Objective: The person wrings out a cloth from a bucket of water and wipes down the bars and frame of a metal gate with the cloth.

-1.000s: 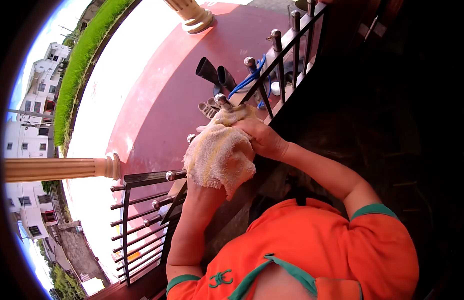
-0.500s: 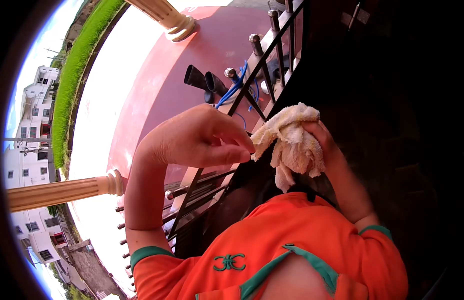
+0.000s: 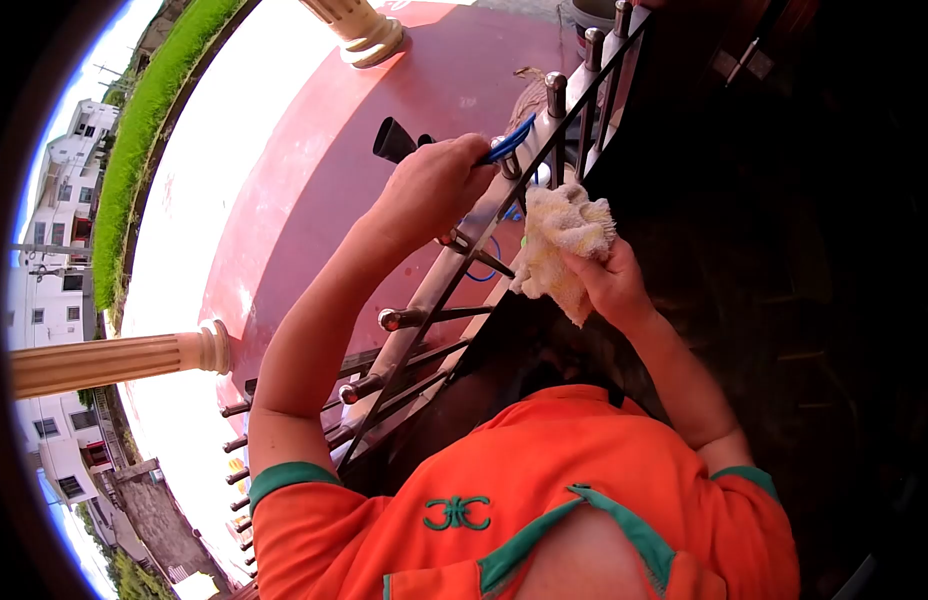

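My left hand [image 3: 439, 190] reaches out to the railing, fingers closed round a bundle of blue cord [image 3: 511, 140] looped by a metal post. Most of the fingertips are hidden behind the back of the hand. My right hand [image 3: 616, 282] grips a crumpled cream-coloured cloth [image 3: 562, 240], held bunched up on the dark side of the railing [image 3: 454, 285]. Part of the cloth hangs down below the fingers.
Black rubber boots [image 3: 394, 140] stand on the reddish floor [image 3: 314, 200] beyond the railing, partly behind my left hand. A bucket [image 3: 592, 15] sits at the top. Fluted columns [image 3: 114, 368] rise at the porch edge. Round-ended metal bars stick out along the railing.
My left hand has moved up and away from the cloth to the blue cord, closing on it. My right hand has shifted slightly left with the cloth, which is now more bunched.
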{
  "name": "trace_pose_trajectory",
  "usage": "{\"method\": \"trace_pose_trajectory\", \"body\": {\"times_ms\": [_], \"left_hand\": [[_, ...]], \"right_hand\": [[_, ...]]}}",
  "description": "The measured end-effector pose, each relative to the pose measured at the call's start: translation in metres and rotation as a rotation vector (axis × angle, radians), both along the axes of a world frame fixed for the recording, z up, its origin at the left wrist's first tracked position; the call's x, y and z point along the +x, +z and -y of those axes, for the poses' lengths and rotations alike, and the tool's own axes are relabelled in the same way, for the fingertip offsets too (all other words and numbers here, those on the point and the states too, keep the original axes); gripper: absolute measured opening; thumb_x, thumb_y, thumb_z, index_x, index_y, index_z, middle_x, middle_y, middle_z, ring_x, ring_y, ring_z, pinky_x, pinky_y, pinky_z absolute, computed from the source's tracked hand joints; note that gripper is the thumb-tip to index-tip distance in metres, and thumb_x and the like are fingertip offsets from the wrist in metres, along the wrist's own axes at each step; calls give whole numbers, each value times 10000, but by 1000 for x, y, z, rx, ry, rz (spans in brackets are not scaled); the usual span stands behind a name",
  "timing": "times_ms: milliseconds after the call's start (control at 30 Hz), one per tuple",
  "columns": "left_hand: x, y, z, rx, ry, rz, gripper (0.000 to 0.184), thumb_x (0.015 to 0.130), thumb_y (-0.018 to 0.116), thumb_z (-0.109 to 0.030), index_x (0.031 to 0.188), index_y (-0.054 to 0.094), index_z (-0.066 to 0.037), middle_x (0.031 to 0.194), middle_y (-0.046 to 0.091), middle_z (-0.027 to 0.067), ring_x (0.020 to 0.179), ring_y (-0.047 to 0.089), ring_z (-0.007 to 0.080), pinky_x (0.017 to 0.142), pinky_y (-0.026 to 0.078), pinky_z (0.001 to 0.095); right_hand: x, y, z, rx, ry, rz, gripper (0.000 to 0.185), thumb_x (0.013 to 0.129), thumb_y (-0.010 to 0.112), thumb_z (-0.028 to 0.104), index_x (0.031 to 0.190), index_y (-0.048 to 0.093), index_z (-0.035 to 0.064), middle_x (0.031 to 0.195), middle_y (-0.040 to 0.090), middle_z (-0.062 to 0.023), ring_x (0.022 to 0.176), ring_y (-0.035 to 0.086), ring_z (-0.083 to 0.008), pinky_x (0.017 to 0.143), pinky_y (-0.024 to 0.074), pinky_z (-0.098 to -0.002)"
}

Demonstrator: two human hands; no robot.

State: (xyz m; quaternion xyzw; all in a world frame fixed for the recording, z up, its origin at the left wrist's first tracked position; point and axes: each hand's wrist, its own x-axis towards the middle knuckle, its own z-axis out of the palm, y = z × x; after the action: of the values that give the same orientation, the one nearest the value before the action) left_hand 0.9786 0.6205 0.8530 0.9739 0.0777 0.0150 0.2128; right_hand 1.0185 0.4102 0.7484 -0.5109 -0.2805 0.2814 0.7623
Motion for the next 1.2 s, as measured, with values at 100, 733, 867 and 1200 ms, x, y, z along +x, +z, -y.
{"method": "trace_pose_trajectory", "body": {"times_ms": [100,733,867,1200], "left_hand": [[-13,14,-11,-147,158,423,163,851,562,-161,926,557,-15,732,589,151,654,583,281,603,453,344],[-90,-9,-14,-693,498,361,188,904,509,-219,945,471,-39,765,500,17,687,491,82,654,410,199],[-92,-16,-21,-952,570,407,172,913,493,-221,912,451,-54,728,494,9,665,486,76,639,401,196],[-73,-26,10,-843,491,258,147,908,512,-145,987,451,-37,846,546,31,751,526,74,689,424,202]], "right_hand": [[-6,-3,-42,-169,-47,708,311,774,572,80,1078,545,20,998,603,-101,944,566,-225,802,444,-341],[42,-30,-34,-521,-333,1331,298,735,572,70,1028,585,19,958,611,-121,953,565,-287,833,454,-363],[52,-9,-27,-359,-236,234,316,824,559,119,1116,539,2,1074,569,-174,1052,522,-323,903,402,-359],[68,21,-122,-121,-174,997,600,657,681,81,1207,441,80,1068,554,-152,940,562,-341,813,457,-366]]}}
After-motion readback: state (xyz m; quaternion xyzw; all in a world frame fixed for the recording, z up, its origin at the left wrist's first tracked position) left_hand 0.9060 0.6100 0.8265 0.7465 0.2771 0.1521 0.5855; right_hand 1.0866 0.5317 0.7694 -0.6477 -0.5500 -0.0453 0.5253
